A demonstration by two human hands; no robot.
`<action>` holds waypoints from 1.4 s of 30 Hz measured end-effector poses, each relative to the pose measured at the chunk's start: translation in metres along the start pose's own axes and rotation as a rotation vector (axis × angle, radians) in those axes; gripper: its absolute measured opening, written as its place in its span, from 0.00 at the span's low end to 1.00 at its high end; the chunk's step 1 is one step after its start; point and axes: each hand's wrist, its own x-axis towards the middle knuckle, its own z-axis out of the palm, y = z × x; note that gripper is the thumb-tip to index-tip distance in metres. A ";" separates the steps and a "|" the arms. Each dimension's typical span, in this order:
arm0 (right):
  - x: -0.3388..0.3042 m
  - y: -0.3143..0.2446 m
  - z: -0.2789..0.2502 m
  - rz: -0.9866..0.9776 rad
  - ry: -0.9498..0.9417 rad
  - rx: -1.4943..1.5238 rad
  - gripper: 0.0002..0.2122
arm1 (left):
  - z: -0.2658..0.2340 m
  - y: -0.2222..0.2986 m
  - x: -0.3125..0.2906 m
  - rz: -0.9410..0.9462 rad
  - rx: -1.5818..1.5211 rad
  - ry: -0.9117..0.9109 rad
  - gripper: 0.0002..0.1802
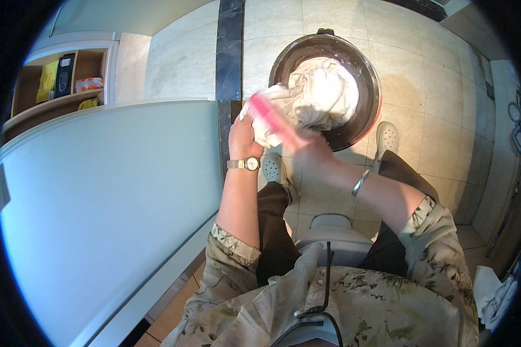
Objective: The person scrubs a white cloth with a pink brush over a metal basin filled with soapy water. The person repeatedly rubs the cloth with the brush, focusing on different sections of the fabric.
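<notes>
Big pale panel [110, 196] on my left. Past it, a wooden shelf [51, 108] with a black box [65, 75] and yellow packet [47, 81].

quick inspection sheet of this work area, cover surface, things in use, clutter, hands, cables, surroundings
Surface: pale tiled floor, darker patch right of the tub
Things in use: pale cloth bunched in a round dark tub, part drawn over its rim; pink tool, too blurred to identify
Clutter: crumpled fabric at lower right
Hands: left hand holds the cloth; right hand, blurred, grips the pink tool
Cables: dark cord at the person's chest, cable or drawstring unclear
Surroundings: shelf holding packages; large pale panel at left
</notes>
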 end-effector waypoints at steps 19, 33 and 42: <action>-0.003 -0.018 -0.003 -0.129 -0.058 -0.099 0.29 | -0.001 0.024 -0.008 -0.136 -0.199 -0.065 0.20; 0.025 0.050 0.001 0.605 0.201 0.184 0.30 | 0.053 0.008 -0.047 -0.076 -0.132 -0.443 0.20; 0.068 -0.028 -0.081 0.090 0.314 0.898 0.24 | 0.073 0.007 -0.066 0.835 1.046 -0.220 0.31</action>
